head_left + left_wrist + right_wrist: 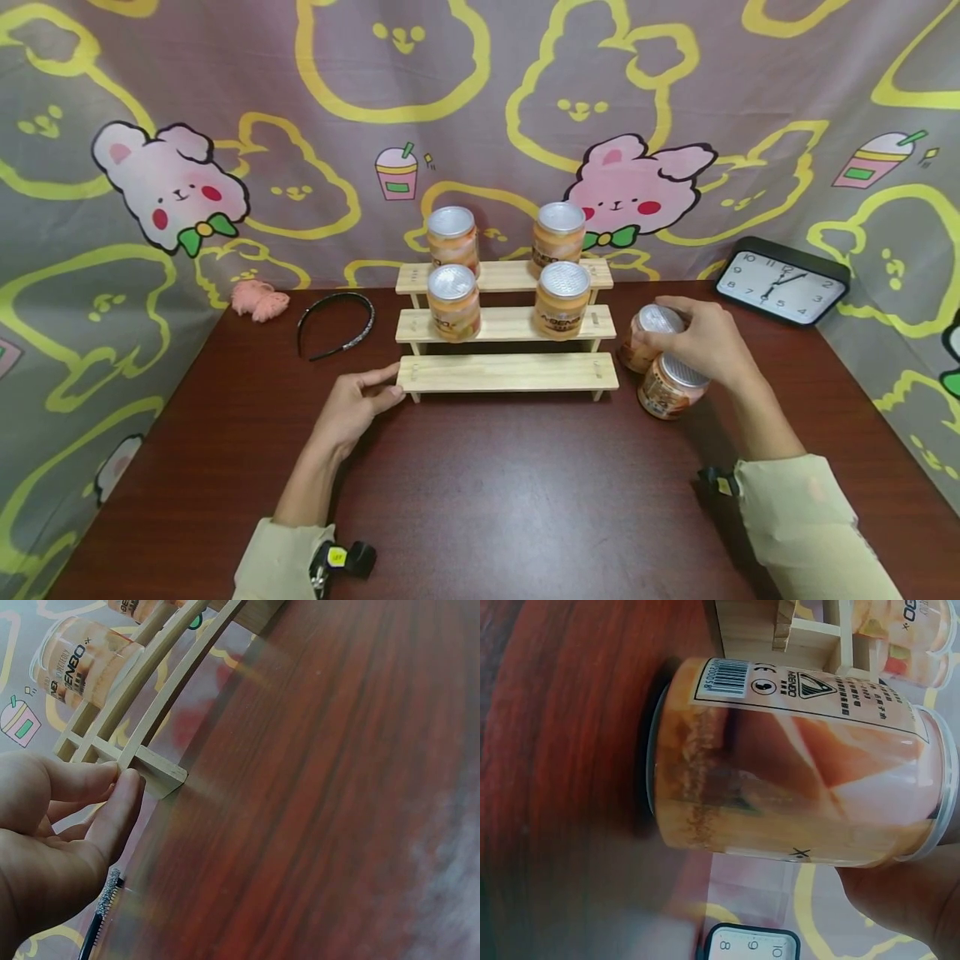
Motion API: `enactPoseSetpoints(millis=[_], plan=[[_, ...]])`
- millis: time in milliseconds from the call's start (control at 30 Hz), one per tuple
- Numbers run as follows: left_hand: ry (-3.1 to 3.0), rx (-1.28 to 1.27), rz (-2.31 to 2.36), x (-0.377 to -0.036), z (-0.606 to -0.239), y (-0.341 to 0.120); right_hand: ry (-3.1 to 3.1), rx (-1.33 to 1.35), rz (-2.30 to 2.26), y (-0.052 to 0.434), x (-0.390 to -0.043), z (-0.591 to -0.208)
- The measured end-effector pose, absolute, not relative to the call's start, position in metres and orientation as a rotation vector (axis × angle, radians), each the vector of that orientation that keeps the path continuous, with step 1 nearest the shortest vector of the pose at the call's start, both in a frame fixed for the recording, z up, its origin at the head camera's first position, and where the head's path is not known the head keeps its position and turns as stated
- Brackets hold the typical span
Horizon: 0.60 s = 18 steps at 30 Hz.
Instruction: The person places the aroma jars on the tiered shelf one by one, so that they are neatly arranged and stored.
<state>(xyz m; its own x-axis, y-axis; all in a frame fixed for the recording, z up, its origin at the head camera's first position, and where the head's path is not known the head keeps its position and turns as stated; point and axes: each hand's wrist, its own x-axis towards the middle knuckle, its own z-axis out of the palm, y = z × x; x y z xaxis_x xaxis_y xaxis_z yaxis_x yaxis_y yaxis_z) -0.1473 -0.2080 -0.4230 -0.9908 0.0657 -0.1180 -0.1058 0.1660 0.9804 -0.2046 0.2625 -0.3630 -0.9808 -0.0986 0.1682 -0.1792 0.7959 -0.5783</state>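
Note:
A three-tier wooden display stand (506, 372) stands mid-table. My left hand (352, 408) is at the left end of its lowest tier; in the left wrist view the thumb and a finger (120, 806) pinch that corner. At the stand's right, my right hand (712, 337) grips the farther of two clear cans (637, 357) with silver lids, from above. The nearer can (666, 398) stands upright beside it, below the hand. In the right wrist view a can (795, 772) fills the middle and hides most of the fingers.
Two cans stand on the middle tier, a left one (454, 312) and a right one (561, 310); two more stand on the top tier. A black headband (360, 337) and a pink fluffy item (258, 300) lie left. A clock (780, 283) stands back right, before patterned cloth.

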Motion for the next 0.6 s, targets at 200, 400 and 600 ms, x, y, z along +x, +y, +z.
enactPoseSetpoints(millis=[200,400,600], plan=[[2.294,-0.031,1.952,-0.147,-0.422,-0.208,-2.813,0.204,0.982,0.262,-0.203,-0.357],[2.289,-0.033,1.951,-0.147,-0.421,-0.209,-2.769,0.209,0.979,0.258,-0.199,-0.348],[2.288,-0.038,1.95,-0.146,-0.42,-0.209,-2.726,0.232,0.955,0.252,-0.196,-0.342]])
